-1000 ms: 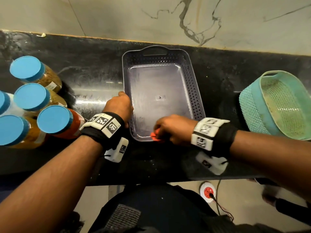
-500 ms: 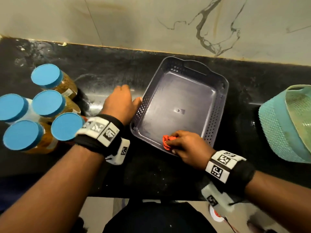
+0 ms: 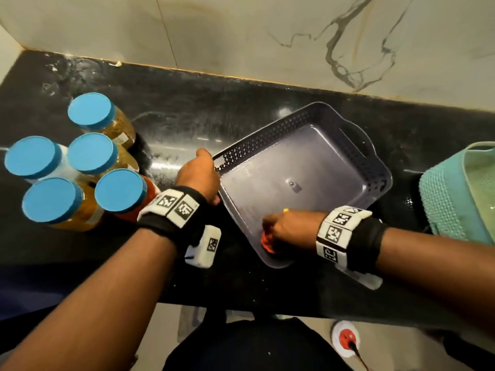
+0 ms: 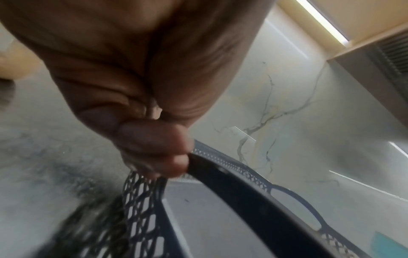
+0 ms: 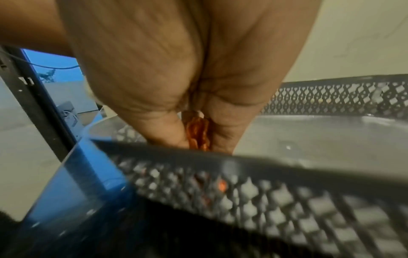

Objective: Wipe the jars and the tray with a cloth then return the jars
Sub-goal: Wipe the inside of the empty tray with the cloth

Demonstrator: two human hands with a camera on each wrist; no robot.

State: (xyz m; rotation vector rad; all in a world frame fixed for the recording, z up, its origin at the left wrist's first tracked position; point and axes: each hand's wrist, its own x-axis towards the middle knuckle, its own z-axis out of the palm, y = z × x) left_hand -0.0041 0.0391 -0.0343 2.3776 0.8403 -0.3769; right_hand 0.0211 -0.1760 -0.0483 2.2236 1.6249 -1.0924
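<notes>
- The dark grey rectangular plastic tray with perforated walls is lying askew on the glossy black counter, its long axis running diagonally, handle end far-right.
- Your left hand is clamping its near-left rim.
- Your right hand is pinching a crumpled orange cloth inside its near corner.
- Five blue-lidded round jars are standing clustered left.

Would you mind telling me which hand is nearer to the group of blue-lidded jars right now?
Left. The left hand grips the tray rim on the side facing the jars; the right hand holds the orange cloth inside the tray's near corner, farther away.
</notes>
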